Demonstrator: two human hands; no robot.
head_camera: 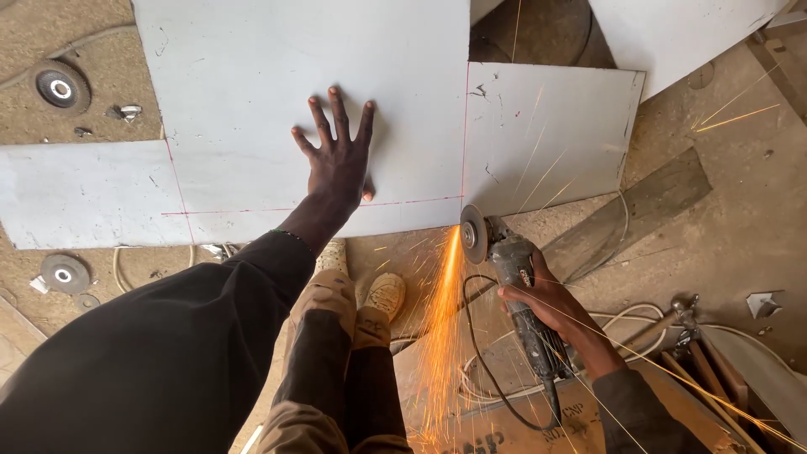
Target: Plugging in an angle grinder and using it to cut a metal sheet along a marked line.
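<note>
A large pale grey metal sheet [252, 101] with thin red marking lines lies on the sandy ground. My left hand [338, 160] presses flat on it, fingers spread, just above the horizontal red line. My right hand [555, 307] grips the body of a grey angle grinder [513, 277]. Its disc [472, 233] touches the sheet's near edge at the foot of the vertical red line, throwing orange sparks [441, 336] down toward me. My shoes [370, 290] stand just below the sheet.
Spare grinding discs lie at the upper left [60, 87] and lower left [65, 273]. A wooden plank [639, 210], white cables [622, 319], a black grinder cord [483, 361] and wood pieces [714, 370] crowd the right. Another sheet [681, 34] lies at the top right.
</note>
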